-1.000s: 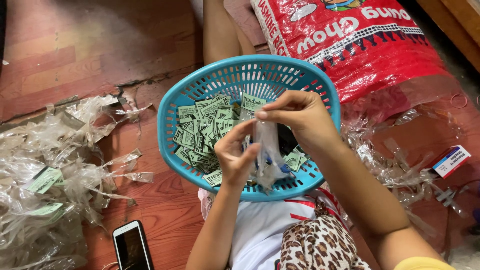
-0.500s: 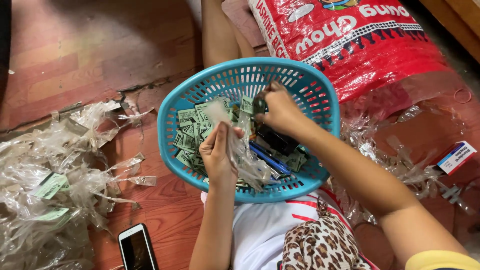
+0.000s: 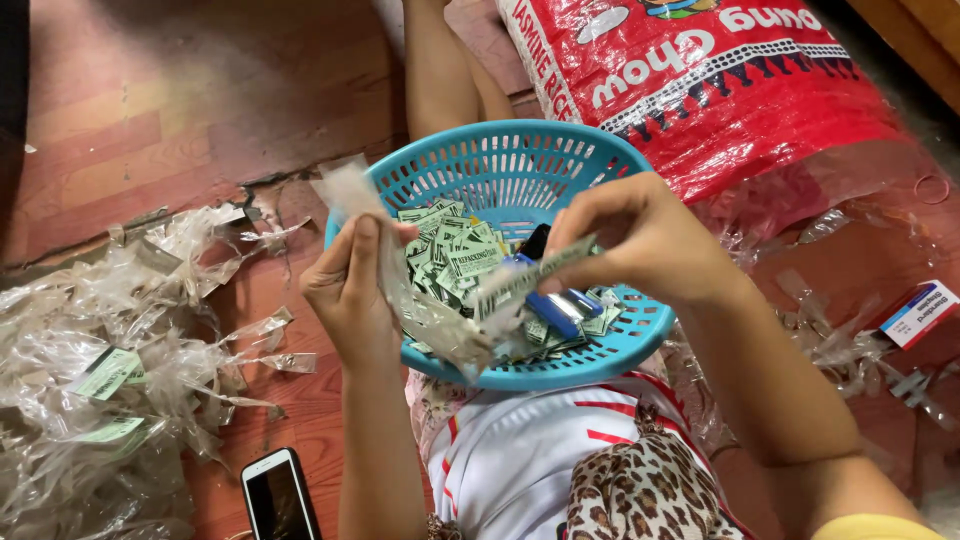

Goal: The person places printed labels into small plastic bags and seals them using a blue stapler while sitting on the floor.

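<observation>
The green paper slip point(image 3: 530, 272) was pinched in the right hand point(image 3: 640, 240) just above the blue basket point(image 3: 500, 165), its long axis running nearly level, rising a little from its free lower-left end up to the right where the fingers point(image 3: 585, 215) clenched it. That free end pointed toward the clear plastic wrapper point(image 3: 400, 270), which the left hand point(image 3: 350, 290) gripped between thumb and fingers; the wrapper ran on a slant from an upper-left tip beside the basket rim down to a crumpled lower-right end over the basket's near edge. The slip and the wrapper nearly met there, though I could not tell whether they touched. Half a second before, both hands had been lower and close together inside the basket, the right one reaching among its contents; they had since lifted and drawn apart, with the slip out of the wrapper. Under the hands the basket held a heap of like green slips point(image 3: 450, 250) and a blue pen point(image 3: 550, 305), and it rested on the person's lap. To the left, on the red floor point(image 3: 150, 110), lay a pile of empty plastic wrappers point(image 3: 110, 360) and a phone point(image 3: 280, 495). A red sack point(image 3: 720, 80) lay beyond the basket, and a small white box point(image 3: 920, 315) lay at the far right.
</observation>
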